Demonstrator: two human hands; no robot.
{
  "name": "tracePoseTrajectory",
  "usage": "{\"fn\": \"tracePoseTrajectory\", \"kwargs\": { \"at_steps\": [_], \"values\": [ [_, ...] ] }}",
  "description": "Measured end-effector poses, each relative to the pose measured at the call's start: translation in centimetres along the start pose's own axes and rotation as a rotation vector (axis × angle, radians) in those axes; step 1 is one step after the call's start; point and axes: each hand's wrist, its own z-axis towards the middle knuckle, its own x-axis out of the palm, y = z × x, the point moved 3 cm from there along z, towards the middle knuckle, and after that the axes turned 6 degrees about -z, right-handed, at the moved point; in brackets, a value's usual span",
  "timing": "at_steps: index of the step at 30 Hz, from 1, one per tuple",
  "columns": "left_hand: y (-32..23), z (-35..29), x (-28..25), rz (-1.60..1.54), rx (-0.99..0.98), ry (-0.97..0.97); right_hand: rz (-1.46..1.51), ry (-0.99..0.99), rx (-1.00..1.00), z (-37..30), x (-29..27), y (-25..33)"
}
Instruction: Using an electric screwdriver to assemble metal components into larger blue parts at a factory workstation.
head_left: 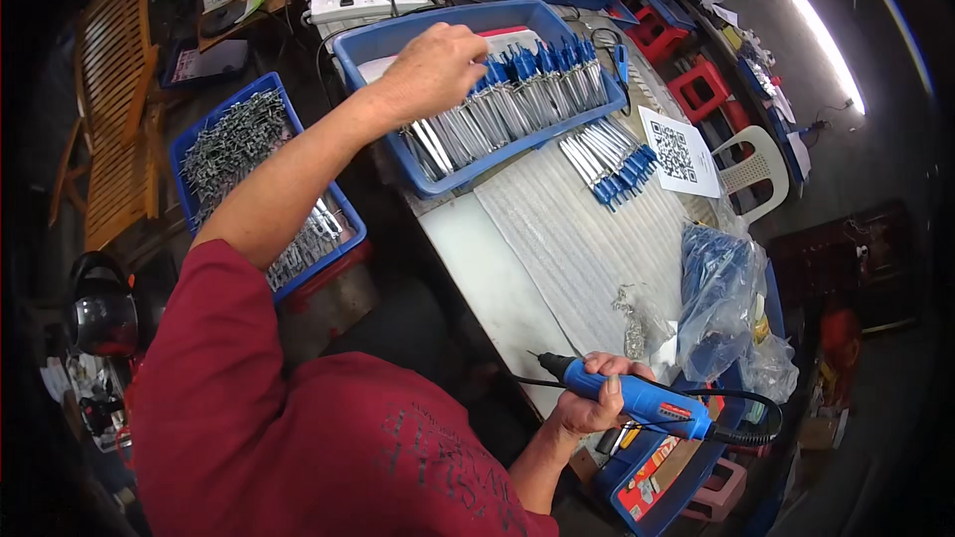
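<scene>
In the upper middle of the frame, the left hand [435, 73] reached over a blue tray [383, 40], its fingers curled inward above the metal rods [497, 121] standing close together there; whether the fingertips pinched one could not be told. The rods leaned in a tight row along the tray, many topped with blue ends toward the upper right. The right hand [594, 406], below and right of centre, was wrapped around a corded blue power screwdriver [657, 408], thumb laid along its body, with the dark nose pointing to the upper left and the cable looping off at the other end. Right of the tray, a smaller group of blue-ended rods [607, 164] lay side by side on a pale foam sheet [587, 239], just beside a white card [679, 151] bearing a square code. Toward the lower right sat a clear bag of blue parts [718, 283], and left of it a small bag of tiny metal pieces [634, 323]. On the left side of the frame, partly behind the outstretched arm, a second blue bin [320, 270] held heaped screw-like metal parts [234, 144]. A white power strip [366, 3] lay near the upper edge.
</scene>
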Motion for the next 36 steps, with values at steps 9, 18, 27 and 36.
{"fn": "tracePoseTrajectory", "kwargs": {
  "at_steps": [9, 18, 27, 36],
  "values": [
    [-8.4, 1.0, 9.6, -0.387, 0.076, 0.153, 0.008, 0.019, -0.023, 0.2, -0.1, -0.5],
    [-7.6, 1.4, 22.6, -0.142, 0.050, 0.397, 0.016, 0.018, 0.026, 0.3, -1.0, -0.7],
    [-7.3, 2.7, 24.4, -0.032, 0.137, 0.577, 0.032, -0.011, 0.048, 0.8, -1.6, -0.8],
    [-6.4, 2.4, 24.5, -0.116, 0.159, 0.575, 0.038, -0.034, 0.055, 1.0, -1.7, -1.0]
  ]
}}
